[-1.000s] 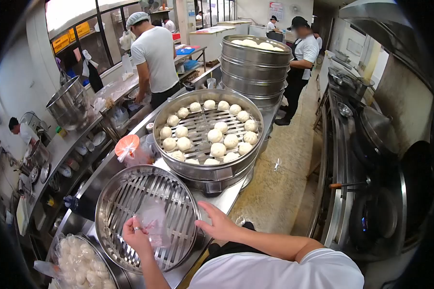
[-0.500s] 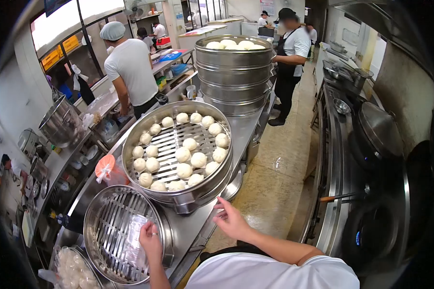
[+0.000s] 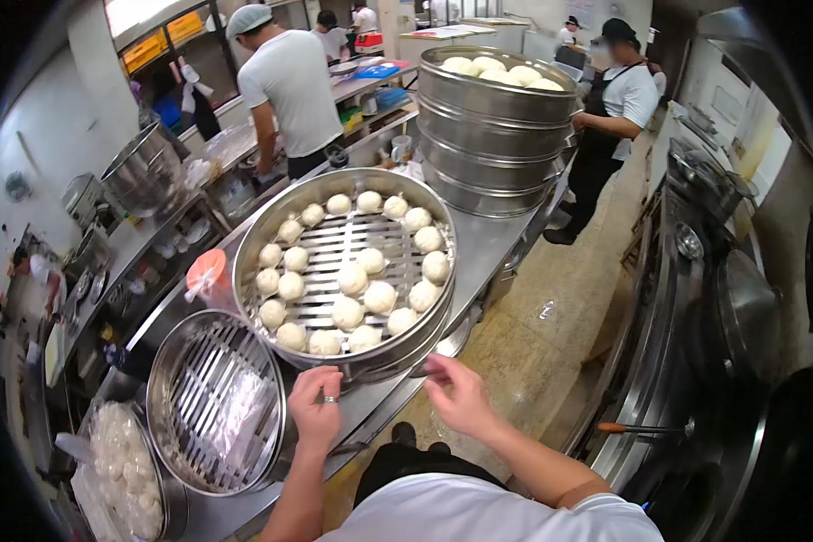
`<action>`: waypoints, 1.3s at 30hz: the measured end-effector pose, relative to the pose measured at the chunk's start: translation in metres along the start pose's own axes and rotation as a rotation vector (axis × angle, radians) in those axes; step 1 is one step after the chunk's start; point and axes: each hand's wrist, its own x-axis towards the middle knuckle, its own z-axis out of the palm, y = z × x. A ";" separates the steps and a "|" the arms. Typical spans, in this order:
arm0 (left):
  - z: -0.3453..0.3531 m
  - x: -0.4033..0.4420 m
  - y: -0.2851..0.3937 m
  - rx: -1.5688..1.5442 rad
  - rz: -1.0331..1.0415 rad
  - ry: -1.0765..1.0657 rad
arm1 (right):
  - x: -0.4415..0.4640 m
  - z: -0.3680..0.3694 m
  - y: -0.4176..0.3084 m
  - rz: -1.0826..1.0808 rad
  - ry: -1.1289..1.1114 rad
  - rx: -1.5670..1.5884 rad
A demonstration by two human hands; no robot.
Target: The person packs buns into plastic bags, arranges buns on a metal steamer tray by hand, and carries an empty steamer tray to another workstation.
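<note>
A round metal steamer tray (image 3: 370, 357) stands before me on the steel counter, with pale buns (image 3: 378, 296) around its rim and a few in the middle of its slatted base. At its near side is my left hand (image 3: 314, 408), wearing a ring, its fingers loosely bent and nothing visible in them. My right hand (image 3: 461, 396) hovers just right of it by the counter edge, thumb and fingers apart. To the left, a second slatted steamer tray (image 3: 173, 397) has a clear plastic sheet (image 3: 244, 420) lying on its slats.
A tall stack of steamers (image 3: 495, 135) with buns on top stands farther along the counter. A bag of pale round pieces (image 3: 126, 465) lies lower left, a red-orange bag (image 3: 208, 269) behind the trays. A co-worker (image 3: 616, 108) stands beyond the stack; another (image 3: 291, 86) works at left. Stoves line the right.
My left hand has moved right, from over the slatted tray to the near side of the bun tray. My right hand has shifted slightly right. The view has turned a little left.
</note>
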 end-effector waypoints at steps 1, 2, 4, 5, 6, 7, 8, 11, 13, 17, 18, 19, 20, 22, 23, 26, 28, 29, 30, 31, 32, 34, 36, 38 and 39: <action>0.003 0.010 0.000 -0.001 0.021 -0.016 | 0.015 0.002 -0.008 -0.076 0.011 -0.034; 0.007 0.022 0.003 0.001 0.020 -0.022 | 0.032 0.005 -0.016 -0.136 0.002 -0.061; 0.020 0.046 0.001 -0.057 0.017 -0.044 | 0.067 0.014 -0.026 -0.272 0.004 -0.106; 0.026 0.061 0.005 -0.067 -0.011 -0.058 | 0.085 0.019 -0.028 -0.349 0.013 -0.119; 0.033 0.075 0.002 -0.060 -0.030 -0.087 | 0.101 0.025 -0.027 -0.358 0.021 -0.135; 0.038 0.086 -0.003 -0.008 0.001 -0.108 | 0.117 0.029 -0.024 -0.368 0.027 -0.151; 0.045 0.097 -0.010 0.044 0.031 -0.127 | 0.133 0.030 -0.022 -0.356 -0.019 -0.184; 0.058 0.112 -0.038 0.095 -0.030 -0.218 | 0.167 0.041 0.020 -0.356 -0.007 -0.364; 0.061 0.114 -0.043 0.077 -0.124 -0.289 | 0.172 0.040 0.020 -0.180 -0.104 -0.502; 0.055 0.112 -0.024 0.134 -0.062 -0.312 | 0.173 0.040 0.010 -0.010 -0.220 -0.659; 0.055 0.113 -0.024 0.132 -0.066 -0.319 | 0.175 0.040 0.008 0.022 -0.250 -0.689; 0.055 0.113 -0.024 0.112 -0.064 -0.334 | 0.175 0.041 0.009 0.058 -0.283 -0.716; 0.055 0.114 -0.025 0.092 -0.066 -0.352 | 0.175 0.043 0.012 0.057 -0.283 -0.729; 0.051 0.115 -0.022 0.098 -0.082 -0.389 | 0.177 0.043 0.008 0.099 -0.327 -0.749; 0.051 0.116 -0.023 0.083 -0.098 -0.402 | 0.179 0.042 0.004 0.116 -0.350 -0.758; 0.050 0.116 -0.030 0.062 -0.106 -0.428 | 0.185 0.041 -0.005 0.184 -0.427 -0.801; 0.050 0.117 -0.031 0.050 -0.120 -0.449 | 0.187 0.042 0.000 0.200 -0.460 -0.814; 0.049 0.118 -0.031 0.043 -0.130 -0.457 | 0.188 0.043 0.002 0.206 -0.480 -0.822; 0.049 0.118 -0.029 0.032 -0.134 -0.460 | 0.189 0.043 0.003 0.206 -0.482 -0.827; 0.049 0.119 -0.029 0.031 -0.141 -0.460 | 0.189 0.043 0.003 0.204 -0.485 -0.830; 0.048 0.119 -0.028 0.032 -0.147 -0.460 | 0.188 0.044 0.003 0.202 -0.489 -0.831; 0.047 0.119 -0.027 0.028 -0.174 -0.463 | 0.189 0.043 0.000 0.218 -0.507 -0.835; 0.045 0.119 -0.024 0.035 -0.179 -0.448 | 0.189 0.041 -0.006 0.224 -0.517 -0.826; 0.045 0.118 -0.026 0.029 -0.190 -0.435 | 0.192 0.041 -0.008 0.233 -0.548 -0.830; 0.045 0.118 -0.025 0.032 -0.193 -0.429 | 0.193 0.041 -0.008 0.240 -0.559 -0.834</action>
